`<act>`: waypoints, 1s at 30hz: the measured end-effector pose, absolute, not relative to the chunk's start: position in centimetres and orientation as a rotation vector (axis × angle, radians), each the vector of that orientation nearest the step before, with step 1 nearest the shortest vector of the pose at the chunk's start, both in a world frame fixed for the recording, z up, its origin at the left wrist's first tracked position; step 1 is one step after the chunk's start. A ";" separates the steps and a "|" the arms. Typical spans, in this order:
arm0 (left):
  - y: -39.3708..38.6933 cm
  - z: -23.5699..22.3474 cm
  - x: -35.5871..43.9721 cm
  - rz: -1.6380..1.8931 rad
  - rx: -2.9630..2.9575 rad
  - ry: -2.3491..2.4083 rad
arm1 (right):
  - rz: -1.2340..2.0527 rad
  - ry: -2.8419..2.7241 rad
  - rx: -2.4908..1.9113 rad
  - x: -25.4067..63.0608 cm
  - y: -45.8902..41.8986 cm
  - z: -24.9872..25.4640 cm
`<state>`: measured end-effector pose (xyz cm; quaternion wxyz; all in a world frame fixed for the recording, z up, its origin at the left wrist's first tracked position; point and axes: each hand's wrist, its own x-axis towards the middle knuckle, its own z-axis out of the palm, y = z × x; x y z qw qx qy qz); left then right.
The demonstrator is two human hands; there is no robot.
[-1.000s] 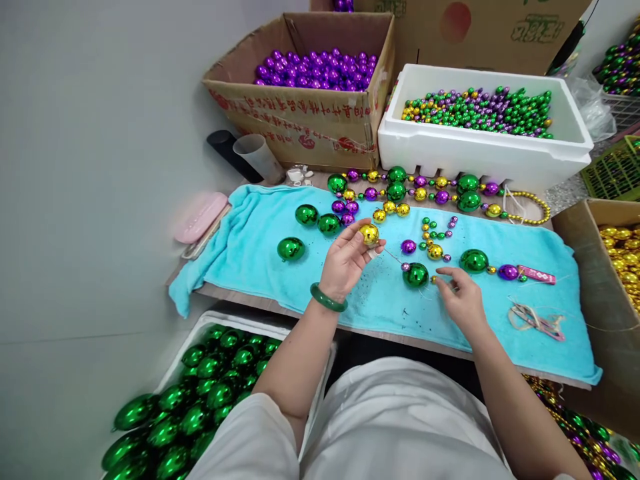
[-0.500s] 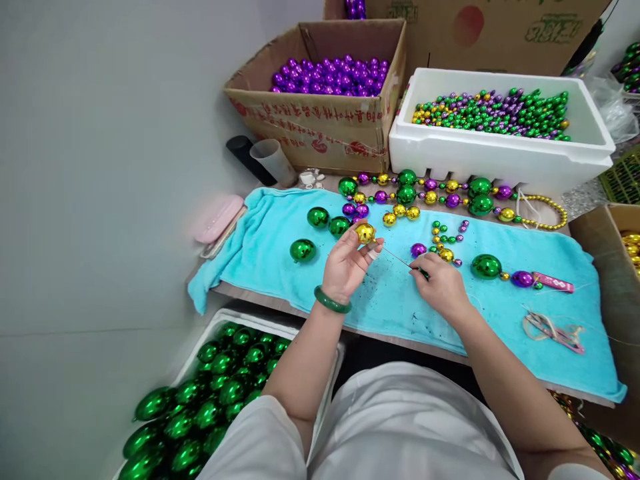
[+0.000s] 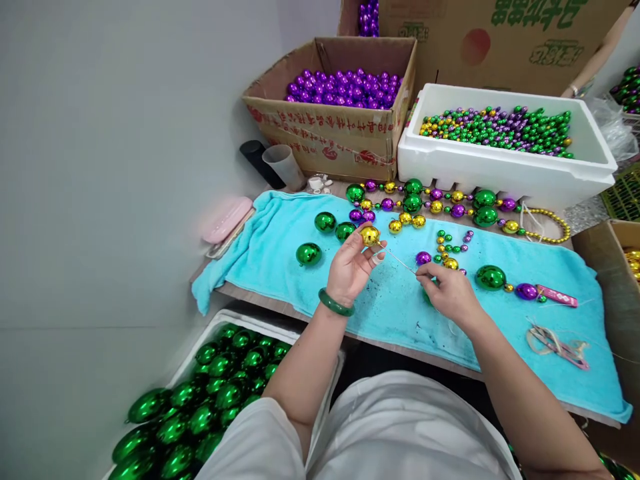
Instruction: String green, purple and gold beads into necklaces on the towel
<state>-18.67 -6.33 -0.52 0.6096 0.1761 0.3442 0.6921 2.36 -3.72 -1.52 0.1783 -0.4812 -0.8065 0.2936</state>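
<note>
Gold ball (image 3: 370, 236) pinched in left hand (image 3: 350, 263), above blue towel (image 3: 390, 320) | right hand (image 3: 447, 293) now shifted leftward from beyond green ball (image 3: 427, 297), clamped on thin cord (image 3: 399, 259) | cord straight between hands, green ball half hidden | slack seemingly taken up, line apparently under control.

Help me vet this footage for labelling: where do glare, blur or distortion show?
Head view: highlights spot the gold bead in the left hand; head view: the pink case blurs at its left edge; head view: green balls at lower left look stretched.
</note>
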 end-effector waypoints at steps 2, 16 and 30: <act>-6.3 -0.5 -18.7 1.609 0.405 0.806 | 0.811 -2.274 -1.355 2.5 -3.6 -1.3; -6.8 0.5 -18.7 1.617 0.573 0.753 | 0.990 -2.039 -1.113 3.1 -4.1 -3.5; -8.7 3.0 -18.3 1.620 0.902 0.842 | 0.853 -2.042 -1.002 3.7 -4.5 -4.1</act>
